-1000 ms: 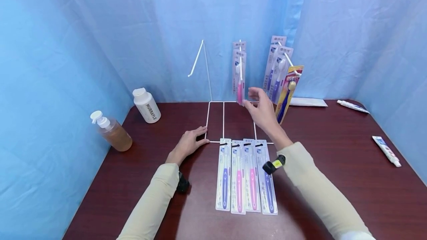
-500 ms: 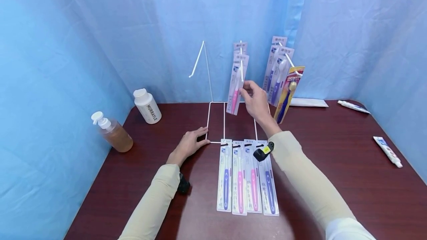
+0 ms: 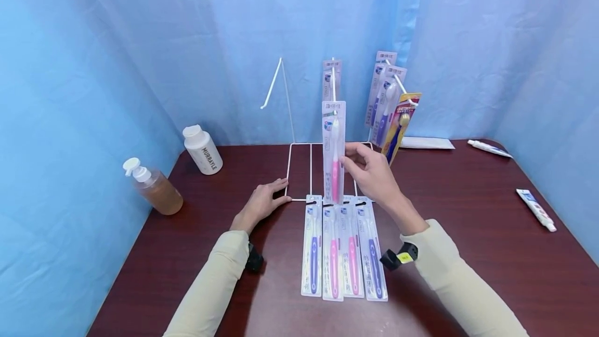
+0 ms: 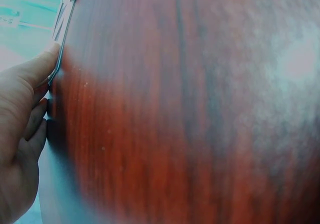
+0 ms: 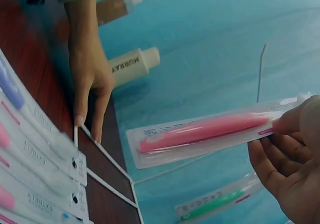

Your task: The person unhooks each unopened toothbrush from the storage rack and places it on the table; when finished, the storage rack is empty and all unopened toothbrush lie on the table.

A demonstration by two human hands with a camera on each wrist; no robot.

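Observation:
My right hand (image 3: pixel 374 173) pinches a packaged pink toothbrush (image 3: pixel 333 139) by its right edge. The pack is upright, its top right at the tip of the middle hook (image 3: pixel 334 79). Behind it hangs another packaged toothbrush (image 3: pixel 329 74), whose green handle shows in the right wrist view. At the left front corner of the white wire rack (image 3: pixel 311 170), my left hand (image 3: pixel 262 202) rests with fingers extended, thumb touching the wire (image 4: pixel 61 59). Several packaged toothbrushes (image 3: pixel 314 254), purple and pink, lie side by side in front of the rack.
Purple toothbrush packs (image 3: pixel 386 103) and a yellow-red one (image 3: pixel 400 126) hang on the right hook. The left hook (image 3: pixel 271 85) is bare. A white bottle (image 3: pixel 204 152) and a pump bottle (image 3: pixel 159 191) stand left. Toothpaste tubes (image 3: pixel 535 209) lie right; blue curtains surround the table.
My right hand has taken hold of the pink toothbrush pack and drawn it forward and down along the middle hook to its tip. My left hand has stayed at the rack's corner.

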